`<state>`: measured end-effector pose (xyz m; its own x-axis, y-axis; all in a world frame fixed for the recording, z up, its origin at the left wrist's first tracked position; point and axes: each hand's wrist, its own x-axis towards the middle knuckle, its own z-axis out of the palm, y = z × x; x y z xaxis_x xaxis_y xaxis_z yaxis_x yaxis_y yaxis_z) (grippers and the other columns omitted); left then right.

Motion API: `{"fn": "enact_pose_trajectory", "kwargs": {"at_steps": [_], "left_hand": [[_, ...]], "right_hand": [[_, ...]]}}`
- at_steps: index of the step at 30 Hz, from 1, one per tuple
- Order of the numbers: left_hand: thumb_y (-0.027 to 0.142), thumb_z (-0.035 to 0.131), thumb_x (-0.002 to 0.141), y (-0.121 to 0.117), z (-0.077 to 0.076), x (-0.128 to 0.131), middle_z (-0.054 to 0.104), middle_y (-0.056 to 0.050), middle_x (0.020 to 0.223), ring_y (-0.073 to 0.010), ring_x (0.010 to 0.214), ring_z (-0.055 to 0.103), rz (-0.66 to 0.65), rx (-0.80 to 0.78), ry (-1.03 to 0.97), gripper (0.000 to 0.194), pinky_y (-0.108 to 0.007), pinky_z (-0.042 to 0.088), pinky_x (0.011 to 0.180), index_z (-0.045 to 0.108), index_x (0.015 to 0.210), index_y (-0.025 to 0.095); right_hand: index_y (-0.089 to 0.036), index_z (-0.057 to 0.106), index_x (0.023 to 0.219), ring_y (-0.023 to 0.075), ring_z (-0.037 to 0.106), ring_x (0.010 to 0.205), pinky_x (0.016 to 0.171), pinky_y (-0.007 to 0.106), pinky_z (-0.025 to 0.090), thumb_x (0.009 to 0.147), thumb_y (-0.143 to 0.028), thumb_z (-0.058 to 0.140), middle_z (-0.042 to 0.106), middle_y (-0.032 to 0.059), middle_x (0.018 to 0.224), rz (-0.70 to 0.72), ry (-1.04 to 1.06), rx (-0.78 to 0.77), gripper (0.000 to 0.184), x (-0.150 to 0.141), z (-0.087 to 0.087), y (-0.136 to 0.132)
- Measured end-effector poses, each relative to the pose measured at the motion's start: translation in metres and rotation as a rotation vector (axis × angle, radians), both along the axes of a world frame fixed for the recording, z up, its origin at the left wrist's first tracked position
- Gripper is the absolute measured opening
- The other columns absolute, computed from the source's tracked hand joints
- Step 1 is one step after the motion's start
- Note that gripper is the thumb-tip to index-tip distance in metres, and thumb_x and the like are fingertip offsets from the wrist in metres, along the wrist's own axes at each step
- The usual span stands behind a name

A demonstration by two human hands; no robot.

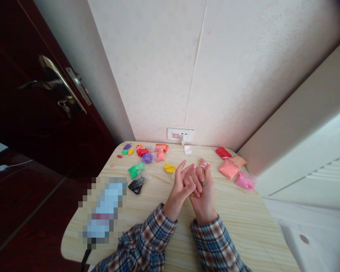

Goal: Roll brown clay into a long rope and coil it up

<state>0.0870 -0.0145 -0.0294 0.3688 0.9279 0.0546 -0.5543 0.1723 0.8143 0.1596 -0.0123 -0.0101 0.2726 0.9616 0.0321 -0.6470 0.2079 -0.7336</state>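
Head view: left hand [184, 185] bent over right hand [206, 194], fingers curled into right palm, prob using palm as backing. Tiny yellowish bit [192, 194] peeks out between hands, above desk [238, 226]; can't tell if either hand's fingers really grip it. Yellow clay packet [169, 168] just beyond left hand. Clear bags hold green clay [135, 171], black clay [136, 185], purple clay [147, 158] off left, hot-pink clay [245, 181] right. Guessing they're spread around so colors are easy to grab.
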Motion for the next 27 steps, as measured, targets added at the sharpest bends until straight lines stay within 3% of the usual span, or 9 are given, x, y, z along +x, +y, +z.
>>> {"fn": "enact_pose_trajectory", "kwargs": {"at_steps": [3,5,7,11,14,16,18,21,27], "left_hand": [[0.047,0.072,0.065,0.004,0.006,-0.001,0.052,-0.010,0.128,-0.0254,0.120,0.047,0.020,-0.125,-0.095,0.075,-0.036,0.037,0.099,0.040,0.128,0.023],[0.047,0.067,0.070,0.009,0.011,-0.006,0.057,-0.009,0.121,-0.0242,0.113,0.054,0.063,-0.237,-0.140,0.063,-0.034,0.043,0.091,0.046,0.123,0.022],[0.038,0.066,0.073,0.015,0.014,-0.013,0.060,-0.008,0.118,-0.0210,0.104,0.059,0.135,-0.287,-0.118,0.052,-0.031,0.047,0.084,0.050,0.119,0.021],[0.019,0.067,0.070,0.024,0.015,-0.026,0.064,-0.006,0.110,-0.0130,0.077,0.064,0.240,-0.183,0.078,0.034,-0.024,0.050,0.069,0.058,0.103,0.018],[0.023,0.058,0.077,0.026,0.009,-0.032,0.067,-0.003,0.085,-0.0076,0.053,0.056,0.355,0.010,0.366,0.013,-0.021,0.047,0.053,0.061,0.087,0.015],[0.025,0.053,0.080,0.028,0.004,-0.033,0.062,0.001,0.065,-0.0083,0.048,0.053,0.379,0.120,0.580,0.014,-0.020,0.045,0.049,0.061,0.087,0.015],[0.024,0.051,0.081,0.029,-0.003,-0.033,0.062,0.001,0.065,-0.0093,0.050,0.054,0.372,0.195,0.756,0.015,-0.020,0.044,0.049,0.060,0.091,0.017],[0.021,0.051,0.081,0.032,-0.011,-0.031,0.065,-0.004,0.090,-0.0101,0.059,0.058,0.390,0.318,0.928,0.015,-0.022,0.048,0.053,0.060,0.093,0.018],[0.020,0.045,0.085,0.036,-0.016,-0.030,0.064,-0.008,0.098,-0.0166,0.083,0.061,0.415,0.438,1.095,0.017,-0.031,0.051,0.073,0.058,0.096,0.017]], "right_hand": [[-0.022,0.062,0.083,0.0142,0.061,0.065,0.067,0.030,0.052,0.089,-0.060,0.021,0.063,0.0008,0.066,-0.028,-0.350,0.057,0.056,-0.001,-0.002,-0.003],[-0.023,0.064,0.102,0.0210,0.053,0.111,0.099,0.041,0.039,0.089,-0.060,0.018,0.064,0.0063,0.110,-0.019,-0.686,0.129,0.061,-0.001,-0.006,-0.005],[-0.026,0.060,0.115,0.0216,0.036,0.128,0.109,0.044,0.023,0.091,-0.056,0.018,0.048,0.0038,0.135,0.003,-0.960,0.181,0.057,0.001,-0.010,-0.006],[-0.024,0.050,0.125,0.0200,0.036,0.127,0.107,0.046,0.024,0.095,-0.042,0.022,0.044,0.0065,0.137,-0.125,-1.213,0.110,0.045,0.028,-0.016,0.003],[-0.018,0.059,0.105,0.0239,0.049,0.108,0.096,0.045,0.036,0.090,-0.038,0.039,0.057,0.0112,0.109,-0.395,-1.397,-0.008,0.032,0.064,-0.026,0.013],[-0.016,0.062,0.093,0.0272,0.049,0.099,0.088,0.045,0.039,0.085,-0.035,0.047,0.056,0.0118,0.095,-0.417,-1.646,-0.125,0.025,0.086,-0.038,0.017],[-0.016,0.062,0.091,0.0276,0.049,0.096,0.085,0.044,0.041,0.081,-0.029,0.052,0.055,0.0111,0.093,-0.338,-1.783,-0.157,0.019,0.100,-0.050,0.019],[-0.017,0.061,0.094,0.0268,0.050,0.093,0.081,0.041,0.042,0.078,-0.025,0.054,0.055,0.0096,0.091,-0.289,-1.821,-0.157,0.019,0.106,-0.063,0.020],[-0.017,0.059,0.096,0.0270,0.053,0.093,0.077,0.038,0.043,0.076,-0.031,0.059,0.056,0.0097,0.094,-0.246,-1.863,-0.174,0.024,0.102,-0.065,0.022]]}}
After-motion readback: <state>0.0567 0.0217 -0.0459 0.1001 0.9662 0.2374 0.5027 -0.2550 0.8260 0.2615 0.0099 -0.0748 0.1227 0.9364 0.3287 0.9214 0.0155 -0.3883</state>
